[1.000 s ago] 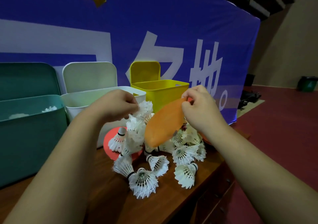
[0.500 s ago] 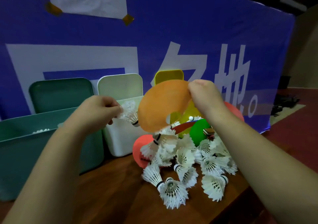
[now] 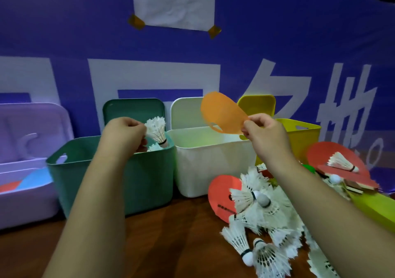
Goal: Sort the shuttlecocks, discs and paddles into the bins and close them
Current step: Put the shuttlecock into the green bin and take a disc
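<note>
My left hand point(image 3: 124, 134) pinches a white shuttlecock point(image 3: 157, 131) over the open green bin point(image 3: 89, 171), where more shuttlecocks lie. My right hand point(image 3: 265, 134) pinches the edge of an orange disc point(image 3: 222, 112) above the open white bin point(image 3: 203, 171). A heap of shuttlecocks point(image 3: 263, 209) lies on the wooden table at the right, partly over a red disc point(image 3: 220, 192). Another red disc point(image 3: 333, 160) carries one shuttlecock. Paddles point(image 3: 352, 187) poke out behind the heap.
A lilac bin point(image 3: 21, 192) at far left holds red and blue discs. A yellow bin point(image 3: 303, 136) stands behind my right hand. All bin lids lean open against the blue banner point(image 3: 277, 53). A yellow-green flat thing point(image 3: 376, 207) lies at the right edge.
The view has swung left. My left hand carried the shuttlecock left to above the green bin. My right hand lifted the orange disc from the pile to over the white bin.
</note>
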Action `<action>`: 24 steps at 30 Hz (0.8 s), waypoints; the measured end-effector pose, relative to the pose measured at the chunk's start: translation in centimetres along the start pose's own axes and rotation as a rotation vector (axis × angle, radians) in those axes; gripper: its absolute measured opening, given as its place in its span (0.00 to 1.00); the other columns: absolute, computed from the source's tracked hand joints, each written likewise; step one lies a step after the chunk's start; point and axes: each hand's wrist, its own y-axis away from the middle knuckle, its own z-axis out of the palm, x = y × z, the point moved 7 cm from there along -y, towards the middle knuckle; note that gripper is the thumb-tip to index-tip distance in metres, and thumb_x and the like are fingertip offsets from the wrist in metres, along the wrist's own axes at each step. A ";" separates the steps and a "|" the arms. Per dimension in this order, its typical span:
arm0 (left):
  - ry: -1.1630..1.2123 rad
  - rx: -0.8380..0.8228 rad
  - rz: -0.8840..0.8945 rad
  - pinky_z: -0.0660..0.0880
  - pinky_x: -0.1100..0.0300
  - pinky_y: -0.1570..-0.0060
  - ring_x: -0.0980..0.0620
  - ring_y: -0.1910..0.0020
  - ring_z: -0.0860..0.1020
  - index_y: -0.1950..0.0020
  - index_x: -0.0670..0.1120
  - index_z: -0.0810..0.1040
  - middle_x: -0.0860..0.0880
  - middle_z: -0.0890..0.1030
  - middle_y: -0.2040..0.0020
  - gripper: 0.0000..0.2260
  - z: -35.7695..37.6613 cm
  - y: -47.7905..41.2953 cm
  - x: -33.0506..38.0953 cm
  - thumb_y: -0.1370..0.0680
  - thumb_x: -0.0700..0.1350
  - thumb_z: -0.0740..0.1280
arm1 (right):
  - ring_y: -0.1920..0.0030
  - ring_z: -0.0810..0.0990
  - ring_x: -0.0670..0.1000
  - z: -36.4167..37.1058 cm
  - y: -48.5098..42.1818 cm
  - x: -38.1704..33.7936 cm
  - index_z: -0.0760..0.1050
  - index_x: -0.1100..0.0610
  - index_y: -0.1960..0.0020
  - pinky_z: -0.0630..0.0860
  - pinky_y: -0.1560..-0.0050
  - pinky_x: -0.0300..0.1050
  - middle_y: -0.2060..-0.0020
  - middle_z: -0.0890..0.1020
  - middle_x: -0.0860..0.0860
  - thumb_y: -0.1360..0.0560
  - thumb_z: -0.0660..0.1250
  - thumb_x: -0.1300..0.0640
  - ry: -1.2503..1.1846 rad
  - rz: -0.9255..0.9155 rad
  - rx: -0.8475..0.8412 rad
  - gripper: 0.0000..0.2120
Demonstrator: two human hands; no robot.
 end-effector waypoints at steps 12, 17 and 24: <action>0.316 0.134 -0.209 0.86 0.46 0.51 0.45 0.57 0.88 0.48 0.39 0.77 0.40 0.84 0.59 0.06 -2.4 -2.0 -3.1 0.19 0.31 0.62 | 0.50 0.81 0.46 6.1 -0.8 2.6 0.85 0.47 0.49 0.73 0.54 0.41 0.51 0.84 0.45 0.21 0.69 0.56 0.191 -0.131 -0.072 0.08; 0.078 0.154 -0.081 0.83 0.45 0.47 0.45 0.58 0.85 0.55 0.49 0.76 0.48 0.84 0.59 0.05 -3.7 -2.3 -3.5 0.26 0.40 0.64 | 0.54 0.81 0.41 6.8 -1.1 3.6 0.86 0.49 0.53 0.69 0.61 0.36 0.57 0.86 0.42 0.21 0.70 0.56 0.103 -0.013 -0.101 0.06; 0.056 0.101 -0.067 0.85 0.45 0.47 0.54 0.58 0.88 0.52 0.47 0.80 0.48 0.84 0.50 0.08 -2.6 -1.7 -2.8 0.20 0.39 0.62 | 0.50 0.83 0.47 7.6 -1.2 4.5 0.86 0.49 0.45 0.72 0.58 0.37 0.50 0.87 0.44 0.21 0.68 0.57 0.175 -0.017 -0.123 0.10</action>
